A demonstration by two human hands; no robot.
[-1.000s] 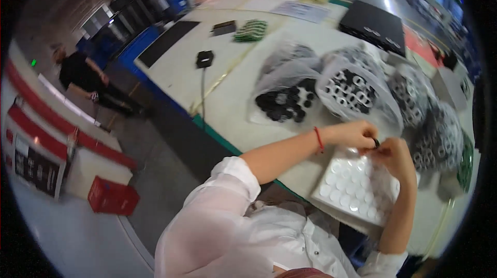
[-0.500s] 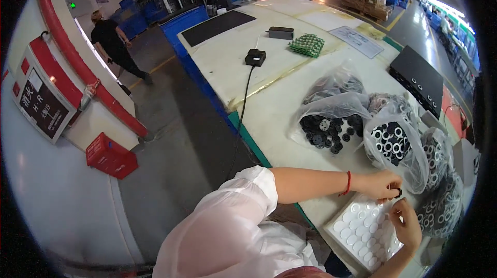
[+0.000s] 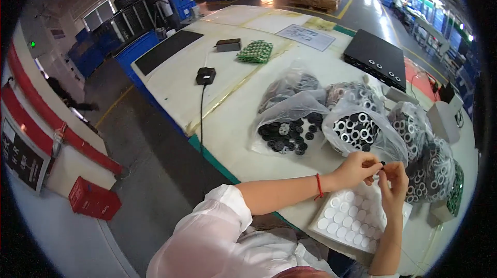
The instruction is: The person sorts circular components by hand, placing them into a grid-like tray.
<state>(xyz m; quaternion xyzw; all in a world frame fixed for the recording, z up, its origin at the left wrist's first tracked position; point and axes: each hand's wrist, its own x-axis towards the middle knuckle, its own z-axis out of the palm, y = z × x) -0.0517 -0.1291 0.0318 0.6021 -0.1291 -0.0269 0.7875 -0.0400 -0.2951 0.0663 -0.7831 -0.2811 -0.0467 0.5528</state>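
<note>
My left hand (image 3: 357,171), a red string round its wrist, is pinched on a small black round piece (image 3: 382,164). Fingertips of my right hand (image 3: 396,181) close on the same piece from the other side. Both hands are raised over the far edge of a pale sheet (image 3: 317,223) covered with rows of round white discs. Just beyond them lies an open clear bag (image 3: 391,146) of black and white rings (image 3: 357,129). To its left, another open bag (image 3: 266,117) spills black round discs (image 3: 287,137). My fingers hide most of the held piece.
Tied bags of rings (image 3: 432,174) crowd the right side near a white box (image 3: 443,122). Farther back are a black case (image 3: 375,58), a printed sheet (image 3: 305,37), a green bubble-like pack (image 3: 255,51) and a black adapter (image 3: 205,76) with its cable. A person (image 3: 67,94) is at the left.
My right hand has come up to the black piece in my left hand, so both now meet at it. The view has turned to the right. The person at the left appears farther left.
</note>
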